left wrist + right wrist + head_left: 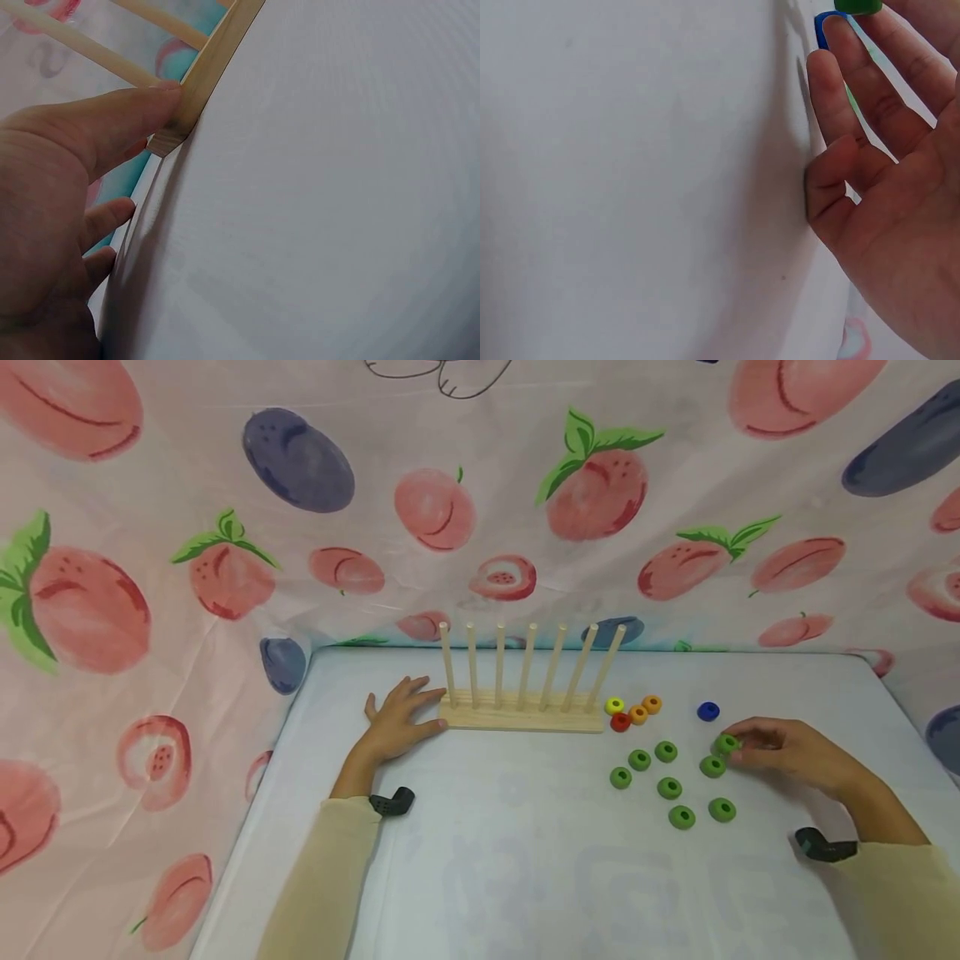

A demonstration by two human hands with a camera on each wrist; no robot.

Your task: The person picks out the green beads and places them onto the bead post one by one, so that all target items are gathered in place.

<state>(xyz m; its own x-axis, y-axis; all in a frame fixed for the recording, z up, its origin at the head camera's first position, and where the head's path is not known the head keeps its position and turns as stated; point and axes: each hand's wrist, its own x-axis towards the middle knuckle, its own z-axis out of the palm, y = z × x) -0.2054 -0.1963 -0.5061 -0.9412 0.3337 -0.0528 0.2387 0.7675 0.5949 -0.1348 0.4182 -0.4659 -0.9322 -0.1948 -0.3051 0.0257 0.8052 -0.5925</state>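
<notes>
A wooden peg rack (525, 720) with a row of upright pegs stands toward the back of the table. My left hand (401, 722) holds its left end between thumb and index finger, the other fingers spread out. In the left wrist view the thumb (142, 112) lies against the corner of the base. On the right, my right hand (795, 752) pinches a green bead (726, 743) with a hole through it. Another green bead (712, 767) sits just below it. The right wrist view shows the held green bead only at the top edge, by the fingertips.
Several more green beads (670, 788) lie scattered on the white table (525, 827). Right of the rack are a yellow bead (614, 705), a red bead (620, 722) and two orange beads (652, 704). A blue bead (708, 712) lies behind the green ones. Fruit-print cloth (450, 510) hangs behind.
</notes>
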